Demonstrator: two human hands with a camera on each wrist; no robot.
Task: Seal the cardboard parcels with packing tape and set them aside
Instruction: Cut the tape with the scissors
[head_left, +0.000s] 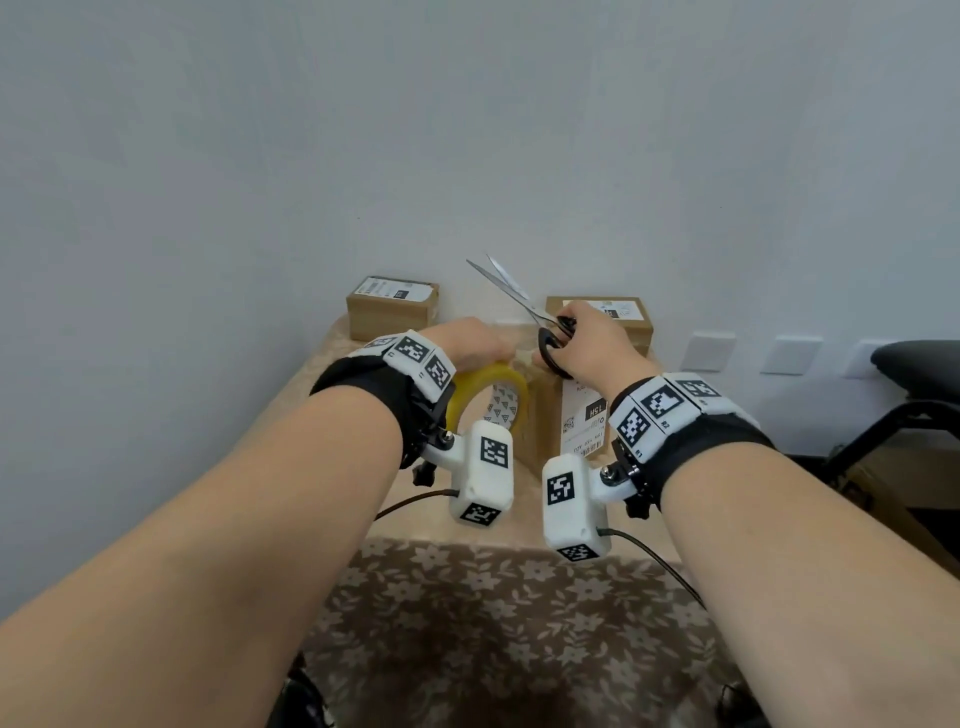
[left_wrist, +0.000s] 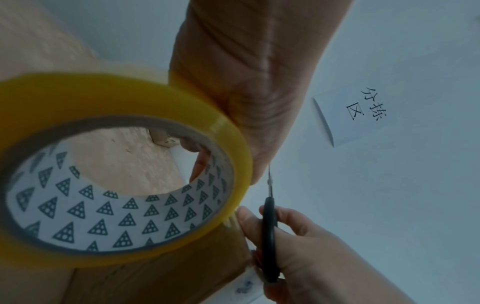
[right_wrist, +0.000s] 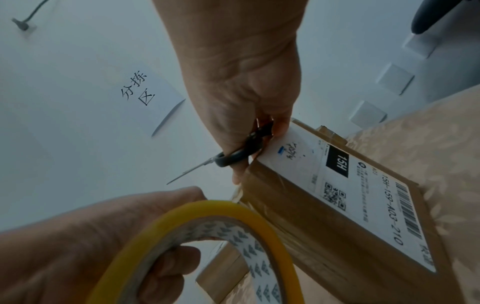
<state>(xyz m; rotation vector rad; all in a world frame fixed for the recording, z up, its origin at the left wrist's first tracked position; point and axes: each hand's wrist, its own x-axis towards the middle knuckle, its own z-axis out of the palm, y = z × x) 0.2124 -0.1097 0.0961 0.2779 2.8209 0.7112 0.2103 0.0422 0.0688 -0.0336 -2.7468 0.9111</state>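
My left hand (head_left: 470, 345) grips a yellow roll of packing tape (head_left: 491, 387) at its top, fingers through the core (left_wrist: 197, 162). The roll (left_wrist: 124, 164) stands on edge against the left side of a brown cardboard parcel (head_left: 550, 415) with a white shipping label (right_wrist: 363, 197). My right hand (head_left: 587, 345) holds black-handled scissors (head_left: 553, 340) above the parcel's far end. Their blades (head_left: 506, 286) are spread apart and point up and left toward the wall. The scissors (right_wrist: 233, 156) sit just past the parcel's corner (right_wrist: 262, 172), beside the roll (right_wrist: 228, 232).
Two more labelled cardboard parcels stand at the table's far edge against the wall, one back left (head_left: 392, 306), one back right (head_left: 602, 317). The table (head_left: 332, 374) has a beige floral cloth. A black chair (head_left: 919, 384) stands to the right. A paper sign (right_wrist: 153, 96) hangs on the wall.
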